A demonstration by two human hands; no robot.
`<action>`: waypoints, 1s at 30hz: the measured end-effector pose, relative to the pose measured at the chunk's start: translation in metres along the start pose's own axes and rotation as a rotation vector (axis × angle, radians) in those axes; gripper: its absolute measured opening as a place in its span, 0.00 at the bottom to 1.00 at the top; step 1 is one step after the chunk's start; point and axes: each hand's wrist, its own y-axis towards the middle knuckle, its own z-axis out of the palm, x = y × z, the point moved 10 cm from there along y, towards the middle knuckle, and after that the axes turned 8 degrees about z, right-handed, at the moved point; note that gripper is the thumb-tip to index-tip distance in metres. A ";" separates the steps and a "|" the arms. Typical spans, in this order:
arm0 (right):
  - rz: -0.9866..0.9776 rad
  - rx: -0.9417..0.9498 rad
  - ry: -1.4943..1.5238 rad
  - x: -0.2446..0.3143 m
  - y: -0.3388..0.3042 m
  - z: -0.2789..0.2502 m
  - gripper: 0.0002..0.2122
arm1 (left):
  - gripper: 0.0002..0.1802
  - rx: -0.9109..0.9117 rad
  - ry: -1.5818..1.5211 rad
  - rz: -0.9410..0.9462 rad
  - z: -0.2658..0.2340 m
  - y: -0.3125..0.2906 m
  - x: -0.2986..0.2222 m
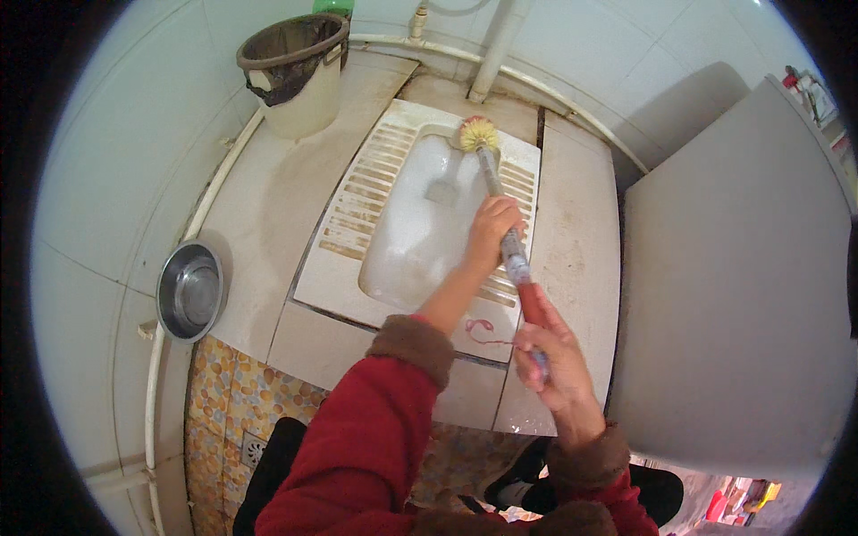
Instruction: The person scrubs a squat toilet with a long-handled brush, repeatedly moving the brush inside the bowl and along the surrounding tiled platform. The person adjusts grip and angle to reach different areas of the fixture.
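Observation:
A long-handled toilet brush (488,170) slants across the right side of a squat toilet (353,210). Its round yellow and pink bristle head (478,134) rests at the far right rim of the bowl. My left hand (493,234) is wrapped round the middle of the grey shaft. Nearer to me, my right hand (556,362) grips the red end of the handle, and a thin pinkish cord (483,332) dangles beside it. White foam (411,237) covers most of the basin, with a darker wet patch toward the far end.
A cream bin (307,107) with a black liner stands at the far left. By the left wall, a metal bowl (190,293) sits tilted near a white pipe (207,201). A tall grey panel (733,313) rises on the right. Pebble-patterned tiles (214,384) with a drain (253,448) lie below the raised platform.

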 end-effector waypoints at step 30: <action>-0.031 -0.145 -0.099 -0.017 -0.001 -0.013 0.36 | 0.05 -0.058 0.005 0.027 0.007 -0.016 -0.003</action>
